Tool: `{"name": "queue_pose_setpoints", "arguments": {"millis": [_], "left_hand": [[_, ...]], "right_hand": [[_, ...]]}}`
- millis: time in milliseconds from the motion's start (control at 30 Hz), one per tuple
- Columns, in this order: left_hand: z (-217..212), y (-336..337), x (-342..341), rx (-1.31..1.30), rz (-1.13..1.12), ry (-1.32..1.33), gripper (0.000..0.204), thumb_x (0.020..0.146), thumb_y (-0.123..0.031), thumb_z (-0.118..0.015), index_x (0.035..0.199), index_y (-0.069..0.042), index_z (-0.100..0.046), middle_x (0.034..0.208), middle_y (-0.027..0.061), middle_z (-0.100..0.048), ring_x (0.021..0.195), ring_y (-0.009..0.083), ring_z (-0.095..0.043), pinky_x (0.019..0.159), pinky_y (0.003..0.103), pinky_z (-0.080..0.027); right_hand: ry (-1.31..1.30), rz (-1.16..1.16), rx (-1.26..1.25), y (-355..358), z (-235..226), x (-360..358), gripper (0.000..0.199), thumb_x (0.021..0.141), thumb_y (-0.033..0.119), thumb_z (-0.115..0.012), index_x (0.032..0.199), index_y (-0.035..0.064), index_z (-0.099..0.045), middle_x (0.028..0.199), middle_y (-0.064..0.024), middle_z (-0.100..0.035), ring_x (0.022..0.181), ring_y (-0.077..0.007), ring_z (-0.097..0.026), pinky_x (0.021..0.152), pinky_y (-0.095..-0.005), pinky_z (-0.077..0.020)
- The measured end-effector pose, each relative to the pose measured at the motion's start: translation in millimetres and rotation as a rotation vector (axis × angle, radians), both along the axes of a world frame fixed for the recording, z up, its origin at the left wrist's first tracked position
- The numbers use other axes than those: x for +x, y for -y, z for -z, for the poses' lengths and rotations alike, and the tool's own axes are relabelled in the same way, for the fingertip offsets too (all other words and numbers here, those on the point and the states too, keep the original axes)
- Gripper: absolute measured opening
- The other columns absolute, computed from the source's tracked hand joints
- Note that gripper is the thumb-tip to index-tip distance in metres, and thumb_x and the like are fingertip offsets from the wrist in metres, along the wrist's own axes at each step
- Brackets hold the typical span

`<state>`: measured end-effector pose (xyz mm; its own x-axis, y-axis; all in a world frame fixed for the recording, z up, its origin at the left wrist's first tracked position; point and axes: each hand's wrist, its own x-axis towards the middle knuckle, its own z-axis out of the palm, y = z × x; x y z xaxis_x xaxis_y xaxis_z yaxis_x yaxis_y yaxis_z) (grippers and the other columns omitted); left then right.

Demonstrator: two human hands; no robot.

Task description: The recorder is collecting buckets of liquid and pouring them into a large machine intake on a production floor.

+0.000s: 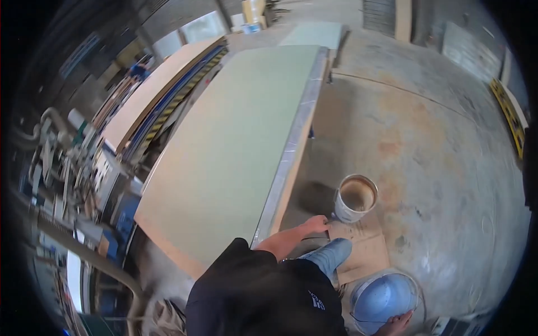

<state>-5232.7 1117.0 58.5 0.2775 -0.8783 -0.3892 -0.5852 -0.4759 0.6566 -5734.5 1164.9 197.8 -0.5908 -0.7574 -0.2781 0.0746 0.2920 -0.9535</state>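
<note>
My left hand (318, 224) reaches out past my bent knee, its fingers closed beside a white bucket (351, 214) with a brown-stained inside. What those fingers hold, if anything, I cannot make out. At the lower right, my right hand (397, 323) is closed at the near edge of a second bucket (386, 294), pale blue inside. A thin wire handle runs along that bucket's near side to my fingers. Under my knee and next to the white bucket lies a flat piece of brown cardboard (364, 256) on the concrete floor.
A long pale green panel (235, 129) on a raised support stands to my left, with grey film (288, 151) along its right edge. Beyond it are stacked boards (168, 84) by a yellow-and-black striped edge. Hoses and machinery (61, 162) crowd the far left. A yellow level-like bar (507, 117) leans at right.
</note>
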Motion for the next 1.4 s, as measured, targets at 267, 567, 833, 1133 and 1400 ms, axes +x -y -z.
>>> {"name": "queue_pose_setpoints", "arguments": {"millis": [267,567,833,1133,1400], "left_hand": [[55.5,1.6,33.6,0.304,-0.148,-0.058,0.069,0.078,-0.064,-0.056,0.111,-0.003,-0.066,0.119,0.0231,-0.059,0.115,0.0357,-0.054,0.099,0.044,-0.041],[292.7,105.8,87.9,0.409,-0.728,-0.551,0.082,0.081,-0.062,-0.053,0.134,-0.002,-0.045,0.134,0.018,-0.048,0.116,0.0305,-0.051,0.095,0.045,-0.044],[507.3,224.9,118.6,0.077,-1.169,-0.958,0.07,0.091,-0.058,-0.034,0.136,-0.005,-0.044,0.136,0.0111,-0.048,0.125,0.0258,-0.043,0.104,0.042,-0.033],[435.5,245.3,46.3,0.097,-1.357,-0.894,0.071,0.093,-0.057,-0.038,0.132,0.002,-0.045,0.128,0.0146,-0.052,0.117,0.0274,-0.048,0.101,0.034,-0.034],[313.0,340.7,8.2,-0.026,-1.817,-1.337,0.033,0.083,-0.038,-0.068,0.08,-0.008,-0.055,0.069,0.0068,-0.055,0.065,0.0215,-0.053,0.065,0.037,-0.048]], "right_hand": [[0.027,-0.005,0.042,87.1,25.2,-14.5,0.034,0.091,0.045,-0.054,0.094,0.0111,-0.056,0.069,0.0055,-0.043,0.053,-0.0053,-0.036,0.043,-0.0214,-0.0258],[-0.17,0.169,0.237,154.4,46.8,5.6,0.023,0.091,0.032,-0.06,0.082,0.0149,-0.047,0.059,0.0065,-0.034,0.046,-0.0049,-0.033,0.04,-0.0224,-0.0258],[-0.206,0.166,0.495,284.1,124.1,32.9,0.04,0.089,0.037,-0.062,0.067,0.0164,-0.037,0.054,0.0054,-0.023,0.042,-0.006,-0.026,0.037,-0.0231,-0.0245],[-0.289,0.185,0.688,416.9,107.7,35.0,0.03,0.093,0.038,-0.051,0.096,0.0085,-0.053,0.066,0.003,-0.035,0.057,-0.0115,-0.031,0.051,-0.028,-0.0287],[-0.373,0.214,0.687,544.1,46.6,-16.3,0.055,0.092,0.05,-0.049,0.124,0.0054,-0.054,0.092,-0.0051,-0.055,0.076,-0.0199,-0.049,0.065,-0.0351,-0.043]]}}
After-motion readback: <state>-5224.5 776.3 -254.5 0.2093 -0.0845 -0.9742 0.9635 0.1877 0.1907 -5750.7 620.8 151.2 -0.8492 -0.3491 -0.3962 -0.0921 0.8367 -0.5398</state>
